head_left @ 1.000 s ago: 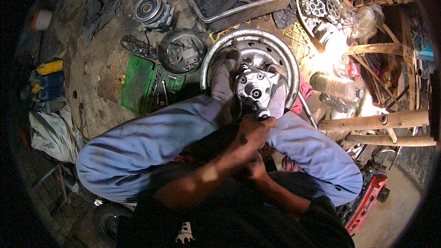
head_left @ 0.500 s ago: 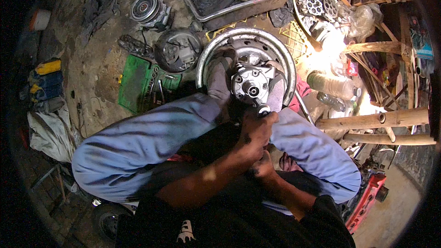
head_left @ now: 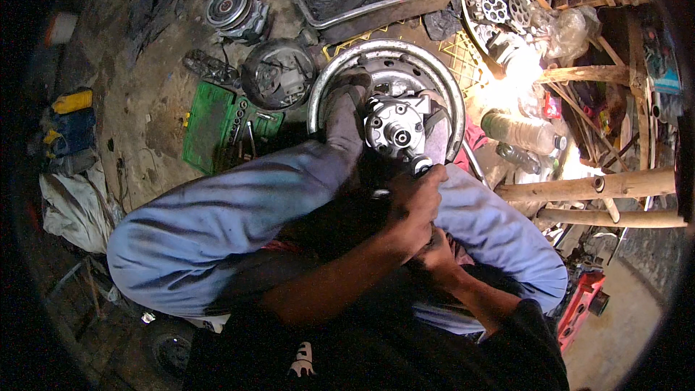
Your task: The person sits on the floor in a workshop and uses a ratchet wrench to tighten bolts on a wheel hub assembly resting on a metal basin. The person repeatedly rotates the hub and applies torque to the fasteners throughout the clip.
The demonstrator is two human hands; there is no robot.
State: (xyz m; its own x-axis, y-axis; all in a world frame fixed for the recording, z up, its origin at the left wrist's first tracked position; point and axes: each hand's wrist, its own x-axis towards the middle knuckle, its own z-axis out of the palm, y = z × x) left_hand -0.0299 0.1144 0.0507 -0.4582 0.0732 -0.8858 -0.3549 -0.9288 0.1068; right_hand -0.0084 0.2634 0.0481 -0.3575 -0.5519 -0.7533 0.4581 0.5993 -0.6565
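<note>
A silver compressor body (head_left: 389, 117) with a round shaft hub sits inside a steel wheel rim (head_left: 455, 94) between my feet. My left hand (head_left: 416, 206) is closed around a tool with a round shiny head (head_left: 422, 166), held against the near edge of the compressor. Most of the tool's length is hidden by the hand and dark shadow. Just below and to the right, my right hand (head_left: 434, 250) is also closed, close against the left wrist. What it grips is hidden.
To the left lies an open green socket case (head_left: 208, 130) beside a dark round pan of parts (head_left: 279, 76). A pulley unit (head_left: 230, 9) and a metal tray (head_left: 340, 25) are farther off. Bottles (head_left: 521, 130), a bright lamp (head_left: 523, 65) and wooden poles (head_left: 590, 187) stand right.
Both hands have shifted slightly to the right, along with the shiny tool head. The compressor face has turned or tilted a little.
</note>
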